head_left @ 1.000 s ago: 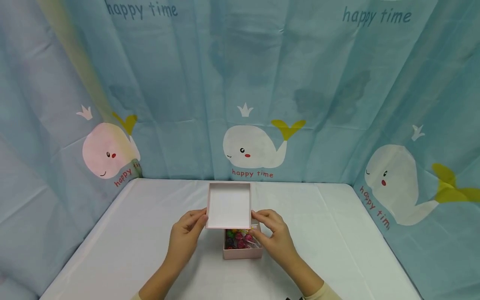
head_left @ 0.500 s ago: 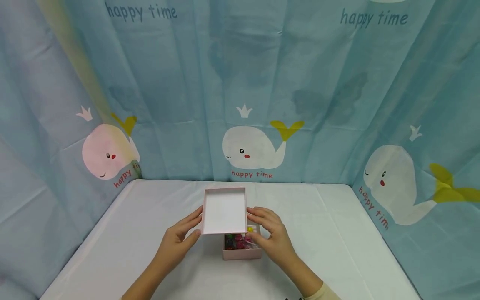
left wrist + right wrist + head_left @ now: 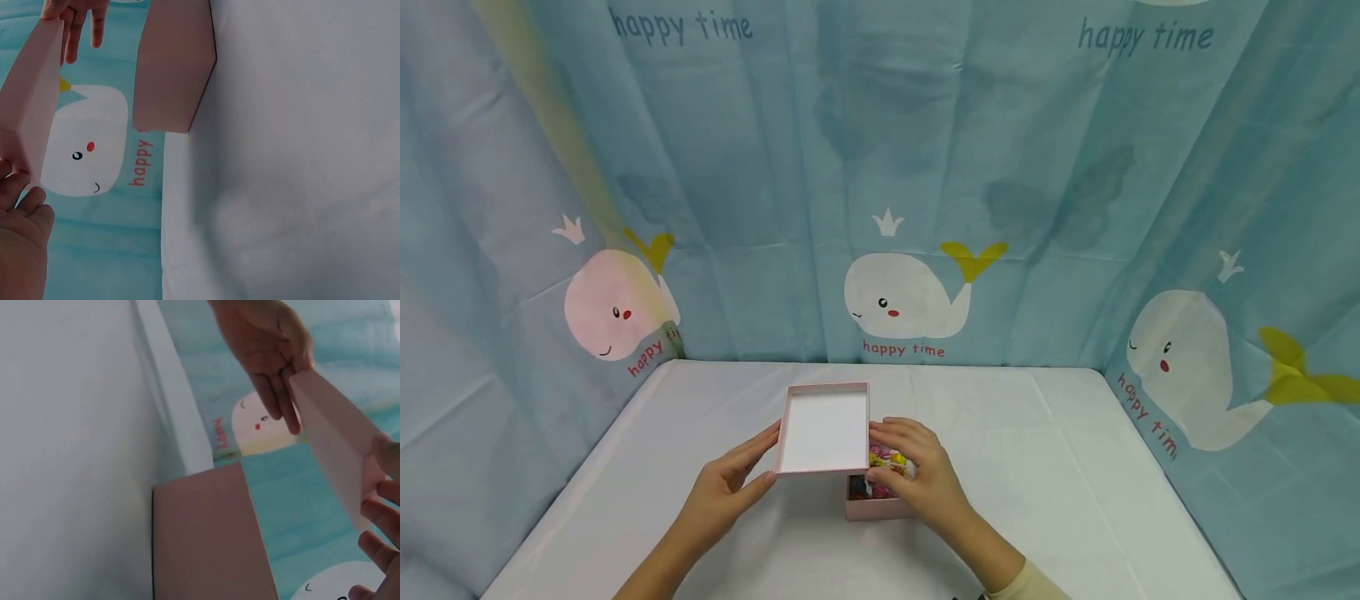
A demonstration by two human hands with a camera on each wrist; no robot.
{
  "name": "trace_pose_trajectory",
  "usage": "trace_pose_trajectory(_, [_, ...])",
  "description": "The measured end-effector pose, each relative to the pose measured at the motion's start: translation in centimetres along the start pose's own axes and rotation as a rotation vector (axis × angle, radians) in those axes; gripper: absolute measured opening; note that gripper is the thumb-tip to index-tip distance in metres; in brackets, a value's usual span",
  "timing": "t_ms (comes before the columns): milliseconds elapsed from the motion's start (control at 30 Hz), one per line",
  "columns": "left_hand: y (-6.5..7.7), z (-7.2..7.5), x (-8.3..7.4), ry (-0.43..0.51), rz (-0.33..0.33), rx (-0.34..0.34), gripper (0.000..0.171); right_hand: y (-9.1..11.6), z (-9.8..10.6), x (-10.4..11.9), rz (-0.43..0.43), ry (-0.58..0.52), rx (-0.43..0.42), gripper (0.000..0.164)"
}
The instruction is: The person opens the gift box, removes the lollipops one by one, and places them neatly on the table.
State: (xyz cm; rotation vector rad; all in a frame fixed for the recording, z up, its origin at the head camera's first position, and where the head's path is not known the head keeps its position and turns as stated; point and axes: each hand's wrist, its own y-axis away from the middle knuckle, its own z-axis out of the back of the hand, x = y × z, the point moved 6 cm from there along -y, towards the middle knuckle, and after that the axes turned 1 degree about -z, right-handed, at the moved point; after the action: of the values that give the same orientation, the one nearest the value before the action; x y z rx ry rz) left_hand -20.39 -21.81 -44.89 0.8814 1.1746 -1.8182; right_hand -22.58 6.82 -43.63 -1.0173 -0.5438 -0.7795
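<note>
A pale pink box lid [image 3: 822, 429] is held up between both hands, its white inside facing the head camera. My left hand [image 3: 722, 496] pinches the lid's left edge, thumb at the lower corner. On the opposite side, my right hand [image 3: 928, 475] grips the lid's right edge with thumb and fingers. Below and behind the lid stands the pink box [image 3: 882, 509] on the table, filled with colourful wrapped lollipops [image 3: 880, 490], partly hidden by the lid and right hand. In the right wrist view the lid [image 3: 337, 437] hangs apart from the box [image 3: 206, 531].
A white cloth covers the table [image 3: 1075, 500]. Behind it and at both sides hangs a blue curtain [image 3: 760, 192] with printed whales and lettering, meeting the table's edges.
Both hands have moved left and slightly down with the lid, off to the left of the box. More of the lollipops at the box's back right now show.
</note>
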Motion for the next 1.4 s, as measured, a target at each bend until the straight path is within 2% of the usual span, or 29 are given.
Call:
trace_pose_trajectory(267, [0.3, 1.5, 0.5, 0.039, 0.025, 0.015, 0.059, -0.4, -1.7, 0.4, -0.027, 0.038, 0.011, 0.049])
trace_pose_trajectory(467, [0.7, 3.0, 0.9, 0.009, 0.041, 0.025, 0.058, -0.4, -3.4, 0.5, -0.082, 0.049, 0.021, 0.051])
trace_pose_trajectory(700, [1.6, 5.1, 1.5, -0.019, 0.065, 0.049, 0.056, -0.7, -5.9, 1.0, -0.009, 0.066, 0.028, 0.051])
trace_pose_trajectory(833, [2.2, 6.3, 1.9, -0.019, 0.078, 0.078, 0.056, -0.9, -7.2, 1.3, -0.042, 0.027, 0.05, 0.051])
trace_pose_trajectory(1000, [3.3, 7.8, 3.2, 0.01, 0.125, 0.117, 0.056, -1.2, -9.2, 1.8, -0.086, 0.048, 0.089, 0.05])
trace_pose_trajectory(1233, [4.5, 10.0, 5.2, -0.016, 0.179, 0.153, 0.054, -1.3, -13.0, 1.5, -0.201, 0.007, 0.124, 0.048])
trace_pose_trajectory(1400, [5.5, 10.7, 7.1, -0.015, 0.332, 0.165, 0.057, -1.0, -14.7, 1.4, -0.233, 0.001, 0.117, 0.046])
